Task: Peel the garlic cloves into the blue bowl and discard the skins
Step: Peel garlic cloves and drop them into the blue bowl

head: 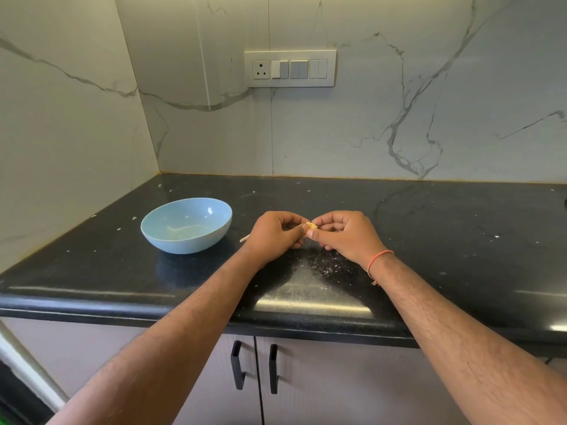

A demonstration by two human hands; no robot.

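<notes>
While left hand (274, 233) and right hand (343, 233) pinch one garlic clove (311, 226) | one blue bowl (171, 237)

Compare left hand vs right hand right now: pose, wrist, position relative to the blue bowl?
The left hand is nearer the blue bowl; the right hand is farther from it. The right wrist wears an orange thread band; the left wrist is bare. A pale sliver shows beside the left hand, none beside the right hand. Shared: both have curled fingers pinching one garlic clove between them, above the black counter.
</notes>
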